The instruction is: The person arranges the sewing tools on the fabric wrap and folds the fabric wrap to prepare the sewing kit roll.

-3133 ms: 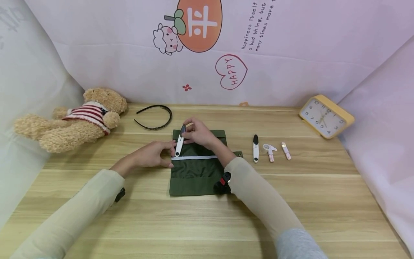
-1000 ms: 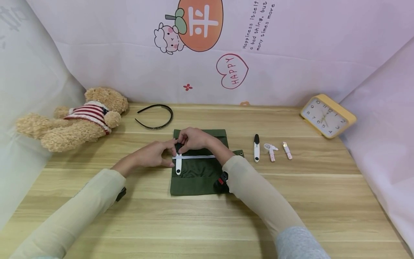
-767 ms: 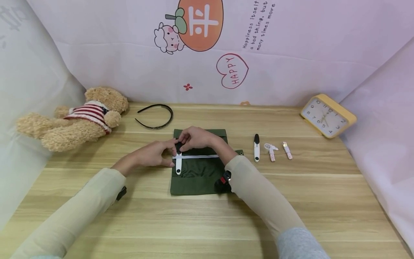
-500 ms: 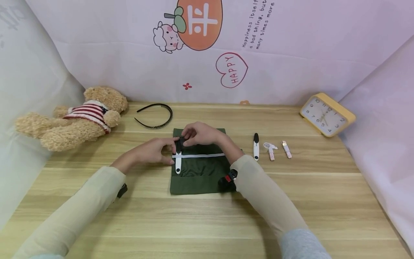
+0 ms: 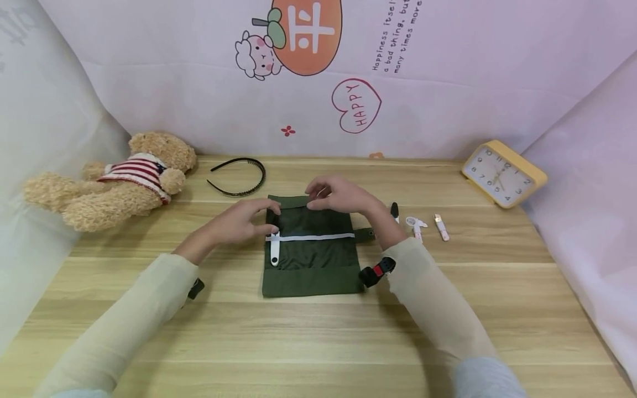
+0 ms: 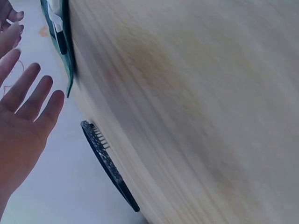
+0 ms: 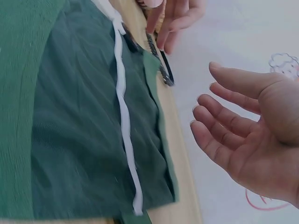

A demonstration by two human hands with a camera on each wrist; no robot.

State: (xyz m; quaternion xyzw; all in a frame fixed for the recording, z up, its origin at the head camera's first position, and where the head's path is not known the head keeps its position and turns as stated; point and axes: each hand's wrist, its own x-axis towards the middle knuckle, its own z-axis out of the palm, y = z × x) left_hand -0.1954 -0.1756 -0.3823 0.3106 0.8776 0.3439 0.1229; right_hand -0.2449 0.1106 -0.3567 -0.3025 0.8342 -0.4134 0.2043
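A dark green fabric pouch (image 5: 313, 282) lies unfolded on the table, with a white elastic band (image 5: 318, 238) across it. Under the band's left end sits a slim white tool with a black tip (image 5: 275, 253), which looks like capped thread snips. My left hand (image 5: 238, 222) hovers at the pouch's left edge, thumb and fingers apart around the black end; its fingers extend loosely in the left wrist view (image 6: 25, 126). Above the pouch's far edge, my right hand (image 5: 343, 194) is raised with relaxed fingers and holds nothing, as the right wrist view shows.
Right of the pouch lie a second black-tipped white tool (image 5: 395, 211), partly behind my right arm, and two small pink-and-white items, one with a ring (image 5: 411, 221), the other plain (image 5: 440, 228). A yellow clock (image 5: 505, 174), black headband (image 5: 261, 177) and teddy bear (image 5: 134, 182) stand farther out.
The snips-like tool was slid down under the elastic band. My right hand then let go of its black end and moved up and right; my left hand lifted slightly and spread.
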